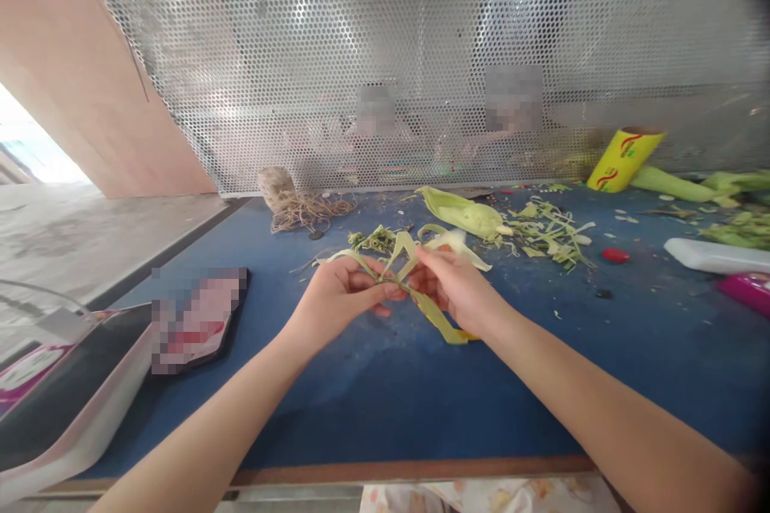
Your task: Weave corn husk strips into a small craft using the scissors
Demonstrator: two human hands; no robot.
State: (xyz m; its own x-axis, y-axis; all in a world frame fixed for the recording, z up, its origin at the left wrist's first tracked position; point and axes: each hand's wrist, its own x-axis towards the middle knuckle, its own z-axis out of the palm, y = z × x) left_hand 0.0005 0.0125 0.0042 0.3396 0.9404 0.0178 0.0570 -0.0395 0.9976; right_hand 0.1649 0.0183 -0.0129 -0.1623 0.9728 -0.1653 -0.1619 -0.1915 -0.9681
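Note:
Between my hands, above the blue table (373, 417), is a bundle of pale green corn husk strips (442, 321) that looks joined on a thin stem. My left hand (337, 300) pinches its left part between thumb and fingers. On the other side my right hand (457, 288) grips a strip, thumb and index finger pressed together. Several strips curl upward and one hangs down below the right hand, near something yellow. The fingertips partly hide where the strips meet. Just beyond lie a crumpled green clump (376, 239) and a green corn husk (466, 212).
Shredded husk (557, 232) is scattered behind my right hand. A ball of twine (306, 211) lies back left, a phone (220, 313) nearer. To the right are a yellow roll (626, 160), a red object (615, 255) and a white tool (715, 256). A perforated metal screen (421, 40) closes the back.

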